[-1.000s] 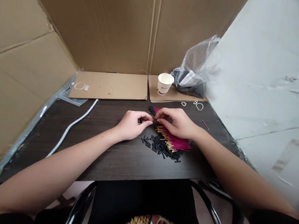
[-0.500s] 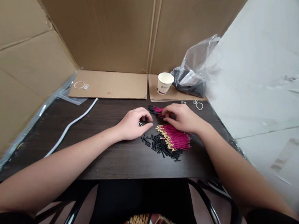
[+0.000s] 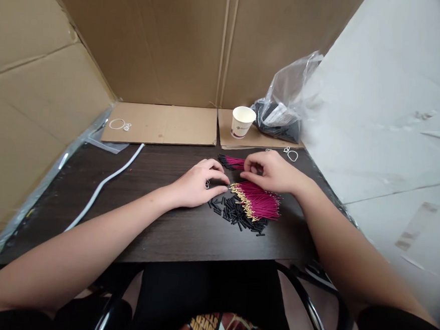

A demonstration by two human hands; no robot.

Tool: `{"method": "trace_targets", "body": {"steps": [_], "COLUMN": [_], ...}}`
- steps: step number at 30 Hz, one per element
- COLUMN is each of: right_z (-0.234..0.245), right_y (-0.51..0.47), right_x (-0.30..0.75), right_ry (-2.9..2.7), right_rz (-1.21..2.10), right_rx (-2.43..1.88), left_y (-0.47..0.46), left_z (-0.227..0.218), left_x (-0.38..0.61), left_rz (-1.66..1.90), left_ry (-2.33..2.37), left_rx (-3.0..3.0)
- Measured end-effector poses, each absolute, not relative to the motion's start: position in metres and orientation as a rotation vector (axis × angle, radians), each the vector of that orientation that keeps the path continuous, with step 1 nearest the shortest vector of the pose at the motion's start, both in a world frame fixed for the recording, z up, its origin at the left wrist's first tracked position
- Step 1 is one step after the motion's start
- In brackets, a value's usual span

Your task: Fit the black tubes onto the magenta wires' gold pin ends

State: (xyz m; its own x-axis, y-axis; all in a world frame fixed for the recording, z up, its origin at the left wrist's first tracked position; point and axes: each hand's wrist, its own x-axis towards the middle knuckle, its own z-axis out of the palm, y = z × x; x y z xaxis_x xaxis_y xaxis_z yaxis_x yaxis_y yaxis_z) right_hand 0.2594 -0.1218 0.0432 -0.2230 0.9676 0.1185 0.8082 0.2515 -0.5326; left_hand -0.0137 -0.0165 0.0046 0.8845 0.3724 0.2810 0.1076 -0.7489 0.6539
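A pile of magenta wires with gold pin ends point(image 3: 260, 202) lies on the dark table. Below and left of it is a heap of short black sleeves point(image 3: 239, 217). A smaller bundle of magenta wires with black ends point(image 3: 231, 162) lies farther back. My left hand point(image 3: 203, 185) is by the gold pins, thumb and forefinger apart, nothing visible between them. Past its fingers a small pale rubber band point(image 3: 207, 184) shows in part. My right hand point(image 3: 270, 172) hovers over the back of the wire pile, fingers curled, thumb apart from them; I see nothing in it.
A paper cup point(image 3: 243, 122) and a clear plastic bag with black contents point(image 3: 281, 120) stand on cardboard at the back. Rubber bands point(image 3: 292, 155) lie right of them, more on the left cardboard point(image 3: 185, 125). A white cable point(image 3: 103, 184) runs along the left.
My right hand has drawn slightly right, off the black-ended bundle, more of which now shows. My left hand's fingertips have reached slightly right, toward the gold pins.
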Motion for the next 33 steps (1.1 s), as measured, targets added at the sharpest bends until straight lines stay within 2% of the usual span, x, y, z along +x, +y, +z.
{"method": "trace_targets", "body": {"steps": [4,12,19,26,33], "right_z": [0.054,0.051,0.051,0.055,0.056], "right_y": [-0.127,-0.126,-0.127,-0.131,-0.133], "right_x": [0.255,0.251,0.249,0.245,0.24], "right_ry": [-2.274,-2.326,-2.31,-2.14,-2.046], "right_rz": [0.749,0.673,0.703,0.612,0.536], "right_rx": [-1.53,-1.489,-1.529,-1.593,-1.428], "left_y": [-0.017,-0.018,-0.016,-0.011,-0.012], "left_z": [0.003,0.01,0.023,0.019,0.019], "left_x": [-0.014,-0.014,-0.019,-0.02,-0.018], "left_rz": [0.533,0.479,0.296,0.238,0.234], "left_ry": [0.326,0.344,0.246,0.229,0.269], "left_rx": [2.393,2.364,2.382,2.366,2.37]}}
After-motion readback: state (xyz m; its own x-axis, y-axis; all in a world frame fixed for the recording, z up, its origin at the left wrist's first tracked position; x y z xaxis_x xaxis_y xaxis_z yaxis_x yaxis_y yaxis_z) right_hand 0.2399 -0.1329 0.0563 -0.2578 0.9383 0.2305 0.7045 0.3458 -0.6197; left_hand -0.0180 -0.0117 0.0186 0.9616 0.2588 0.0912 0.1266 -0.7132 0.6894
